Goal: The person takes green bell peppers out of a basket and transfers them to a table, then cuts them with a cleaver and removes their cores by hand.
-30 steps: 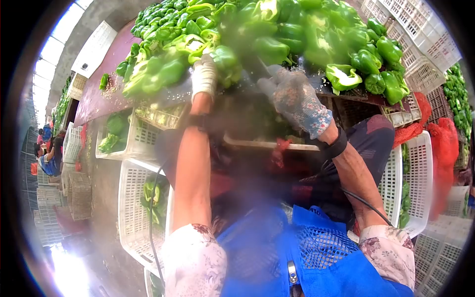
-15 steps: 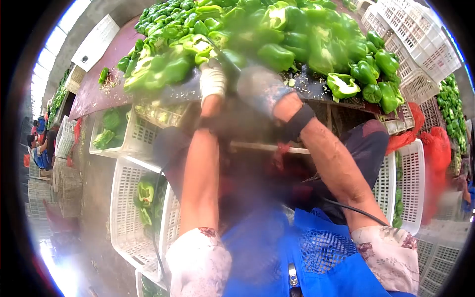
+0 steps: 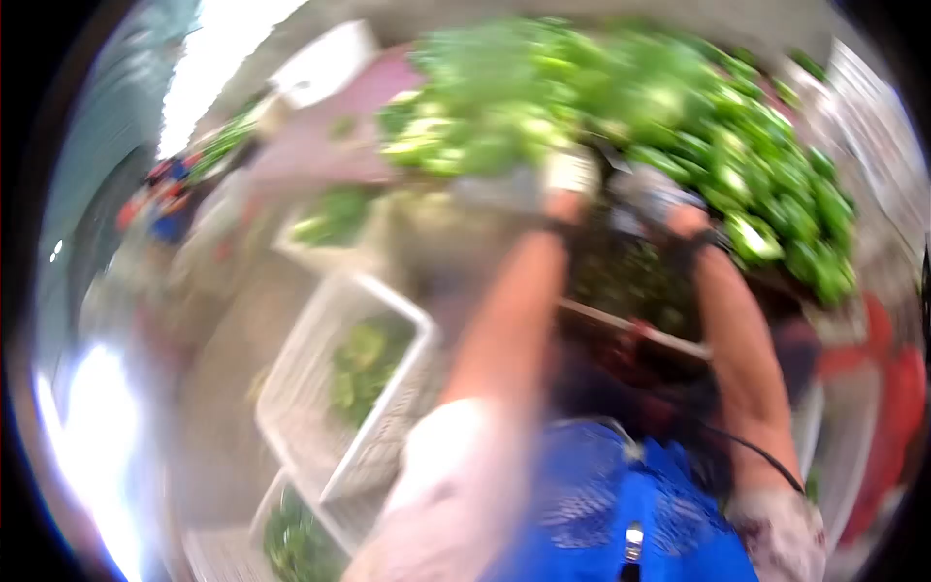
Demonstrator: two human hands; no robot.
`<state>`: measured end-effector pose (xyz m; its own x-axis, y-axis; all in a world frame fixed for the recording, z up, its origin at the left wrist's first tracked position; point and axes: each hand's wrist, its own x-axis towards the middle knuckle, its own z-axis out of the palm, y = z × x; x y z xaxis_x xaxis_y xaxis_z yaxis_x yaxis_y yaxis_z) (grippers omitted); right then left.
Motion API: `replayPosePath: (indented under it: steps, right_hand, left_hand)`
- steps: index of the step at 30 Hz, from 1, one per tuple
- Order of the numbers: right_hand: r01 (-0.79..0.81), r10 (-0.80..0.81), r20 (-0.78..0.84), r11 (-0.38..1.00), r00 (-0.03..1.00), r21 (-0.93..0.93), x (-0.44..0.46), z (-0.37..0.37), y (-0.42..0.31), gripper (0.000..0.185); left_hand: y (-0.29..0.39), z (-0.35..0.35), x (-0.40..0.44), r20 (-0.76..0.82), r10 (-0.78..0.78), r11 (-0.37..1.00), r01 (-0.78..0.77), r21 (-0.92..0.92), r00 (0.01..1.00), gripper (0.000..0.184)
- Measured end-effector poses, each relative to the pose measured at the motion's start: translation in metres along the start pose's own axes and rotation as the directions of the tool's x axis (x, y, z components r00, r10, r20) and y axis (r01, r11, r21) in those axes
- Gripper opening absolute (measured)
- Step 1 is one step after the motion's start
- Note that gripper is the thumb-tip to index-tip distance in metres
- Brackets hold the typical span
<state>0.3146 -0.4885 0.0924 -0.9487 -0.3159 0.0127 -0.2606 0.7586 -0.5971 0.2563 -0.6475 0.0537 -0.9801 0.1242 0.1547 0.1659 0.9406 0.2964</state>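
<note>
A heap of green bell peppers [image 3: 679, 87], some cut open with pale insides, covers the worktop. My left hand [image 3: 572, 170], in a whitish glove, is at the front edge of the heap; blur hides its fingers and anything in them. Close to its right is my right hand [image 3: 655, 192], in a grey patterned glove, beside the peppers. Its fingers are smeared too, and I cannot make out what it holds. Under the hands, a crate [image 3: 635, 335] contains dark green bits.
White crates [image 3: 281, 388] with green pieces stand on the floor at the left. A white container [image 3: 325, 63] lies on the purple surface [image 3: 330, 145]. Red netting [image 3: 897, 427] is at the right. People [image 3: 170, 199] appear far left.
The view has swung and blurred, with the worktop and crates shifted to the right in the picture. Both gloved hands appear farther right, still close together at the heap's front edge.
</note>
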Motion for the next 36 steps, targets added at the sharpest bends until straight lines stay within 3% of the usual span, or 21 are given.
replayPosePath:
  steps: [1, 2, 3, 4, 5, 6, 7, 8, 10, 11, 13, 15, 18, 20, 22, 25, 27, 30, 31, 34, 36]
  right_hand:
    - [0.162, -0.133, 0.11, 0.932, 0.985, -0.323, -0.002, -0.012, 0.002, 0.014]
    - [0.344, -0.266, 0.219, 0.691, 0.939, -0.636, -0.002, -0.024, 0.003, 0.013]
    - [0.465, -0.387, 0.319, 0.383, 0.865, -0.798, -0.001, -0.035, 0.005, 0.018]
    - [0.436, -0.413, 0.232, 0.515, 0.881, -0.738, -0.003, -0.038, 0.022, 0.03]
    - [0.431, -0.472, 0.147, 0.579, 0.87, -0.693, -0.006, -0.039, 0.024, 0.02]
    - [0.437, -0.525, 0.059, 0.634, 0.849, -0.638, -0.009, -0.04, 0.027, 0.011]
    - [0.392, -0.482, -0.003, 0.715, 0.876, -0.579, 0.015, -0.02, 0.057, 0.01]
    - [0.403, -0.436, 0.097, 0.693, 0.895, -0.598, 0.026, 0.002, 0.074, 0.013]
    - [0.44, -0.328, 0.294, 0.648, 0.898, -0.622, 0.046, 0.043, 0.104, 0.022]
    - [0.409, -0.388, 0.155, 0.747, 0.909, -0.524, 0.04, 0.05, 0.106, 0.022]
    - [0.447, -0.454, 0.095, 0.78, 0.886, -0.439, 0.032, 0.054, 0.107, 0.022]
    - [0.531, -0.513, 0.188, 0.684, 0.837, -0.501, 0.017, 0.031, 0.078, 0.021]
    - [0.335, -0.376, -0.101, 0.897, 0.921, -0.287, -0.005, 0.028, 0.061, 0.019]
    - [0.242, -0.278, -0.151, 0.945, 0.949, -0.22, -0.023, 0.003, 0.048, 0.02]
    - [0.03, -0.097, -0.232, 0.96, 0.968, -0.278, -0.039, -0.014, 0.037, 0.021]
    - [-0.079, -0.027, -0.253, 0.914, 0.967, -0.399, -0.034, -0.021, 0.055, 0.023]
    - [-0.062, -0.047, -0.242, 0.904, 0.969, -0.423, -0.03, -0.007, 0.079, 0.024]
    - [-0.018, -0.078, -0.237, 0.925, 0.968, -0.379, -0.026, 0.008, 0.089, 0.023]
    - [-0.016, -0.072, -0.236, 0.936, 0.969, -0.353, -0.032, 0.009, 0.093, 0.022]
    - [0.091, -0.16, -0.239, 0.957, 0.958, -0.277, -0.033, 0.011, 0.096, 0.019]
    - [0.086, -0.129, -0.264, 0.982, 0.956, -0.17, -0.04, 0.007, 0.068, 0.015]
  left_hand:
    - [0.001, 0.0, 0.004, -0.024, -0.031, 0.998, 0.032, 0.046, 0.999, 0.047]
    - [0.005, 0.001, 0.008, -0.041, -0.058, 0.997, 0.06, 0.052, 0.998, 0.045]
    - [0.011, 0.003, 0.01, -0.051, -0.079, 0.996, 0.08, 0.025, 0.996, 0.042]
    - [0.013, 0.002, 0.01, -0.072, -0.126, 0.99, 0.121, -0.071, 0.989, 0.04]
    - [0.017, -0.002, 0.01, -0.1, -0.186, 0.966, 0.164, -0.201, 0.977, 0.038]
    - [0.026, -0.013, -0.001, -0.081, -0.422, 0.768, 0.309, -0.561, 0.903, 0.037]
    - [0.038, -0.019, -0.013, -0.119, -0.466, 0.752, 0.321, -0.576, 0.877, 0.037]
    - [0.031, 0.005, -0.012, -0.131, -0.415, 0.791, 0.287, -0.54, 0.9, 0.041]
    - [0.034, 0.03, -0.012, -0.162, -0.535, 0.738, 0.365, -0.568, 0.829, 0.043]
    - [0.032, 0.034, -0.013, -0.141, -0.537, 0.735, 0.379, -0.562, 0.832, 0.044]
    - [0.03, 0.017, -0.018, -0.021, -0.521, 0.694, 0.409, -0.592, 0.853, 0.05]
    - [0.022, 0.024, -0.021, -0.071, -0.517, 0.677, 0.357, -0.644, 0.853, 0.052]
    - [-0.005, 0.047, -0.028, -0.174, -0.536, 0.589, 0.218, -0.778, 0.826, 0.05]
    - [-0.014, 0.053, -0.036, -0.255, -0.53, 0.616, 0.16, -0.771, 0.809, 0.045]
    - [-0.021, 0.059, -0.04, -0.232, -0.566, 0.55, 0.152, -0.821, 0.791, 0.046]
    - [-0.014, 0.05, -0.045, -0.141, -0.603, 0.404, 0.147, -0.903, 0.785, 0.047]
    - [-0.014, 0.043, -0.04, 0.013, -0.604, 0.271, 0.22, -0.937, 0.797, 0.054]
    - [0.006, 0.037, -0.03, 0.055, -0.659, 0.194, 0.24, -0.951, 0.75, 0.062]
    - [0.006, 0.035, -0.029, 0.108, -0.601, 0.15, 0.245, -0.958, 0.792, 0.069]
    - [0.003, 0.036, -0.035, -0.014, -0.406, -0.136, -0.075, -0.988, 0.914, 0.07]
    - [-0.012, 0.062, -0.03, -0.137, -0.364, -0.054, -0.168, -0.984, 0.921, 0.065]
